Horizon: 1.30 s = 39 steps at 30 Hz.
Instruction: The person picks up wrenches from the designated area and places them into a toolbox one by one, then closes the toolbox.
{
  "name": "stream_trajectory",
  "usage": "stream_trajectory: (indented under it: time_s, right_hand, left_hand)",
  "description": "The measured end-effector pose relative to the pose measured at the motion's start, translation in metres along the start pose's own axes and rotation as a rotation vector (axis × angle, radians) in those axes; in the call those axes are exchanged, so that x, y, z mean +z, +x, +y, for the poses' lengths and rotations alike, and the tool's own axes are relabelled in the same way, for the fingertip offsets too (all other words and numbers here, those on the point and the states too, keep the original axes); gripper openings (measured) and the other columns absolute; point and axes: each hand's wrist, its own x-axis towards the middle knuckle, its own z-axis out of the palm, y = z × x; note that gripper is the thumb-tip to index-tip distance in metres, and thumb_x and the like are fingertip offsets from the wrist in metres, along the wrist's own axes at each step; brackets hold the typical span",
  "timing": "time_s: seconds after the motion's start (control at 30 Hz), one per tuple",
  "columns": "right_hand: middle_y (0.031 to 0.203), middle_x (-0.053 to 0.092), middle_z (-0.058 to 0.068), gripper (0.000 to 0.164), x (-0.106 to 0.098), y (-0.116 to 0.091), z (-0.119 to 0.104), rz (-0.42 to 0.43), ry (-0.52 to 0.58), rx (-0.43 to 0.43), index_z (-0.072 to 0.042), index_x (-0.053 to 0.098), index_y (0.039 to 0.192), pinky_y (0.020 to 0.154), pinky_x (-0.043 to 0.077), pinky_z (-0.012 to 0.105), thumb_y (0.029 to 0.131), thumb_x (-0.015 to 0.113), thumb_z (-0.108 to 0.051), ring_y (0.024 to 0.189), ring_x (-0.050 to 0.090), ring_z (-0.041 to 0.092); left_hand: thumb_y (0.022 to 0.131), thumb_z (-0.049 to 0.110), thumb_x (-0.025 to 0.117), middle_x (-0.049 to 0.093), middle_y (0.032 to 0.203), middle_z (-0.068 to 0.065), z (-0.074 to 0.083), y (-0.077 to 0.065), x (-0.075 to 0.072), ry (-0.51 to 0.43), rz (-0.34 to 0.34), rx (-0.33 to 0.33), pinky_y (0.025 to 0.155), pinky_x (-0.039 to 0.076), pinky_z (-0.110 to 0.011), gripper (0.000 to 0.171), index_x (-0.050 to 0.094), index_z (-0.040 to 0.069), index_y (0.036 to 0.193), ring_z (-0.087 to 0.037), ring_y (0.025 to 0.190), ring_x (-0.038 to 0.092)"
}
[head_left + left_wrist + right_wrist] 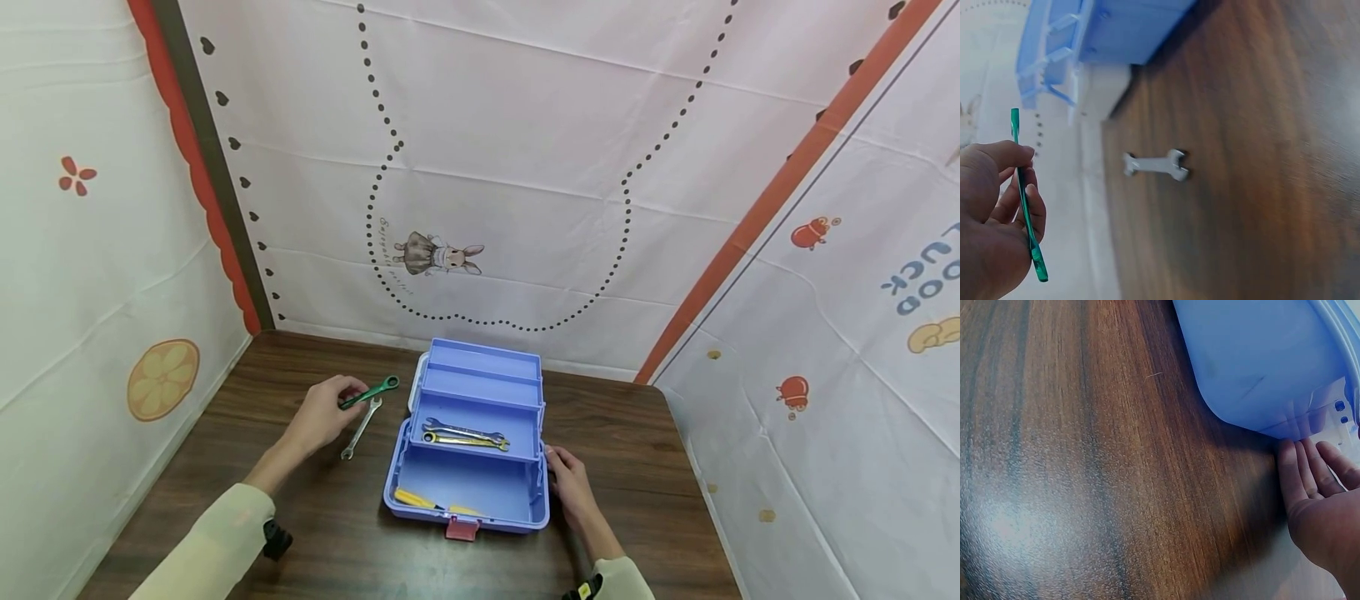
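Holding green wrench [377, 390] above bench [622, 433], left of toolbox [487, 479] (head) | left wrist: left hand [991, 225] pinches it mid-length; should clear silver wrench [1150, 164] | right wrist: right hand [1325, 512] fingers extended at toolbox side, no grip visible; brace lightly

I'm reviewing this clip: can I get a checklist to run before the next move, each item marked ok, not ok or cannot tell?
1. Green wrench held in left hand: ok.
2. Box open: ok.
3. Right hand at the box's side: ok.
4. Tray has bare space: ok.
5. Loose silver wrench in box: not ok, on table.
6. Yellow-handled tools' tip type: cannot tell.
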Motion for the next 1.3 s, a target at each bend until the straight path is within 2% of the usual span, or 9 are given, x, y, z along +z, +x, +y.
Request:
stream_trajectory:
  time_s: [0.37, 0.57, 0.83, 1.0, 1.3]
  right_hand:
    - [0.101, 0.071, 0.005, 0.037, 0.0, 0.001, 0.0, -0.003, 0.019, -0.012, 0.007, 0.067, 0.122, 0.077, 0.061, 0.033, 0.111, 0.058, -0.027, 0.093, 0.068, 0.015]
    - [0.1, 0.07, 0.004, 0.04, 0.0, -0.002, -0.002, -0.006, 0.016, -0.008, 0.01, 0.064, 0.125, 0.076, 0.06, 0.031, 0.112, 0.057, -0.027, 0.092, 0.068, 0.015]
    - [0.098, 0.068, 0.001, 0.042, 0.0, -0.004, -0.003, -0.025, 0.024, -0.006, 0.011, 0.062, 0.131, 0.076, 0.059, 0.029, 0.113, 0.055, -0.026, 0.091, 0.066, 0.013]
    - [0.1, 0.069, 0.003, 0.043, 0.001, -0.005, -0.002, -0.018, 0.009, -0.004, 0.01, 0.062, 0.13, 0.076, 0.06, 0.029, 0.112, 0.055, -0.028, 0.091, 0.067, 0.014]
    - [0.098, 0.069, 0.003, 0.043, 0.001, -0.004, -0.002, -0.009, 0.01, -0.004, 0.011, 0.062, 0.13, 0.076, 0.059, 0.029, 0.112, 0.057, -0.027, 0.09, 0.067, 0.014]
  left_hand:
    - [0.093, 0.002, 0.08, 0.067, 0.097, 0.0, 0.058, 0.02, 0.001, -0.056, -0.055, 0.105, 0.075, 0.057, -0.036, 0.02, 0.075, 0.009, 0.111, -0.017, 0.087, 0.063]
    - [0.094, 0.004, 0.08, 0.068, 0.099, -0.001, 0.081, 0.027, 0.005, -0.065, -0.091, 0.132, 0.077, 0.058, -0.036, 0.018, 0.075, 0.009, 0.111, -0.018, 0.089, 0.064]
    - [0.094, 0.005, 0.08, 0.07, 0.105, 0.001, 0.098, 0.028, 0.016, -0.072, -0.149, 0.179, 0.079, 0.059, -0.034, 0.018, 0.075, 0.011, 0.111, -0.014, 0.091, 0.064]
    - [0.093, 0.003, 0.081, 0.071, 0.104, -0.002, 0.103, 0.029, 0.029, -0.092, -0.198, 0.199, 0.08, 0.059, -0.034, 0.019, 0.075, 0.009, 0.111, -0.016, 0.092, 0.065]
    - [0.093, 0.006, 0.081, 0.069, 0.1, 0.006, 0.115, 0.034, 0.052, -0.103, -0.256, 0.228, 0.08, 0.058, -0.03, 0.017, 0.076, 0.014, 0.107, -0.01, 0.091, 0.064]
